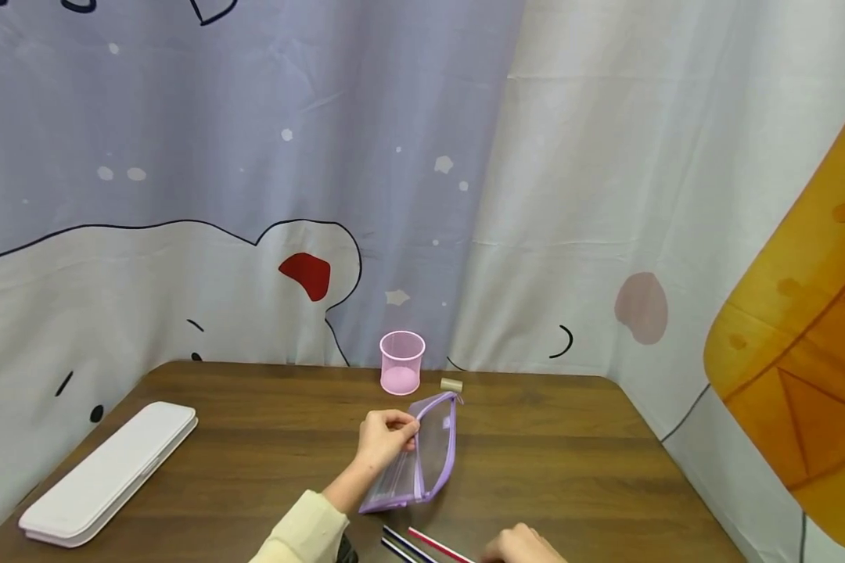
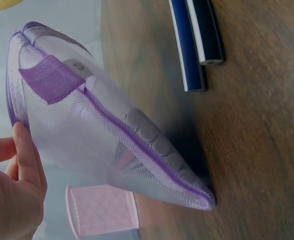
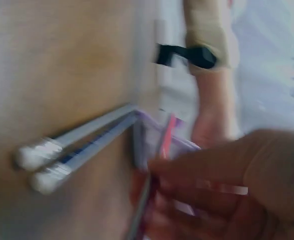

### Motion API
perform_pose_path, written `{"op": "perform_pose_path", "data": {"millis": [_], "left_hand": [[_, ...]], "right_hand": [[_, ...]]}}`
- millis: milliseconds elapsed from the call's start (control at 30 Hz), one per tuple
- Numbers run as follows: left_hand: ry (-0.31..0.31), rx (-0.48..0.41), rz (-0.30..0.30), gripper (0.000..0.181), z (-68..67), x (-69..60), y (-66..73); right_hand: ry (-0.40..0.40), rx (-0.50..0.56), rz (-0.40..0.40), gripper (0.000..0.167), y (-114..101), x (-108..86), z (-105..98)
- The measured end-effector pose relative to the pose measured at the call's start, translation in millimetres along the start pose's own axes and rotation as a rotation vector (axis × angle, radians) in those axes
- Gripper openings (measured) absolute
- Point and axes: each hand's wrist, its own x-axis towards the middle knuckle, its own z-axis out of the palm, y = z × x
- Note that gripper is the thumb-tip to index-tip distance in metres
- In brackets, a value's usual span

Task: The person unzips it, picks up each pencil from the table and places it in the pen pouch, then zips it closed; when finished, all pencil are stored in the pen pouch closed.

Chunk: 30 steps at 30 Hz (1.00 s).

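Observation:
My left hand [image 1: 386, 439] pinches the zipped rim of a see-through mesh pouch [image 1: 436, 446] with purple edging, which stands gaping on the table. In the left wrist view, thumb and fingertips of that hand [image 2: 16, 185] grip the rim of the pouch [image 2: 101, 130]. At the front edge of the head view is my right hand [image 1: 523, 545], beside a red striped pencil [image 1: 438, 543]. The blurred right wrist view has this hand [image 3: 212, 185] pinching the red pencil [image 3: 167, 137]. Two dark blue or black striped pencils [image 1: 408, 543] lie side by side on the table, their white-tipped ends [image 3: 46, 182] nearest that camera.
A pink mesh cup [image 1: 401, 363] stands at the table's back edge, with a small beige cylinder [image 1: 451, 385] to its right. On the left lies a long white case [image 1: 109, 473]. A patterned curtain [image 1: 408, 195] hangs behind the wooden table [image 1: 570, 453].

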Motion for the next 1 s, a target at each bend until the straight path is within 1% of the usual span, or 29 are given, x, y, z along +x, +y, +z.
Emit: {"op": "perform_pose_path", "data": {"millis": [67, 133, 167, 233, 300, 333, 400, 467, 533, 567, 600, 633, 700, 833, 1000], "left_hand": [[-0.002, 0.0, 0.0, 0.013, -1.8, 0.2, -0.3], [-0.001, 0.002, 0.005, 0.013, -3.2, 0.7, -0.3], [-0.001, -0.002, 0.004, 0.013, -3.9, 0.9, 0.0], [0.002, -0.005, 0.008, 0.014, -5.2, 1.4, 0.9], [0.005, -0.011, 0.016, 0.014, -6.3, 1.7, 1.8], [0.003, -0.019, 0.016, 0.014, -6.9, 1.5, 2.4], [0.003, -0.017, 0.019, 0.014, -8.7, -3.4, 12.3], [0.005, -0.018, 0.013, 0.014, -8.8, -3.4, 11.9], [0.012, -0.005, 0.005, 0.014, -9.1, -3.3, 11.6], [0.019, 0.006, 0.001, 0.013, -9.1, -3.2, 11.2], [0.025, 0.007, -0.002, 0.013, -8.9, -1.4, 7.1], [0.03, 0.01, -0.007, 0.013, -8.4, 1.6, 1.6], [0.037, 0.015, -0.005, 0.012, -8.9, 1.0, 1.8], [0.04, -0.001, 0.001, 0.012, -8.5, 0.0, 2.0], [0.044, 0.005, 0.008, 0.012, -6.5, -1.9, 1.2]], "right_hand": [[0.022, 0.049, -0.153, 0.01, -1.1, -1.6, -8.8], [0.045, 0.116, -0.275, 0.014, -3.0, -2.7, -18.2], [0.059, 0.148, -0.318, 0.015, -4.4, -2.7, -23.2], [0.082, 0.243, -0.333, 0.02, -6.8, -1.8, -32.8], [0.139, 0.308, -0.306, 0.025, -7.7, 0.1, -40.3], [0.179, 0.322, -0.281, 0.027, -7.6, 1.5, -43.1], [0.254, 0.353, -0.196, 0.028, -6.2, 6.4, -46.4], [0.319, 0.357, -0.107, 0.029, -3.1, 12.6, -47.3], [0.35, 0.396, -0.004, 0.029, -0.2, 19.8, -46.6], [0.355, 0.426, 0.043, 0.03, 1.4, 24.0, -45.5], [0.364, 0.446, 0.077, 0.031, 2.9, 28.4, -43.8], [0.358, 0.488, 0.115, 0.032, 4.0, 32.9, -42.4], [0.351, 0.574, 0.175, 0.034, 6.6, 42.4, -37.9], [0.346, 0.718, 0.236, 0.036, 15.3, 63.3, -25.3], [0.374, 0.81, 0.295, 0.037, 26.8, 84.8, -5.0]]}}
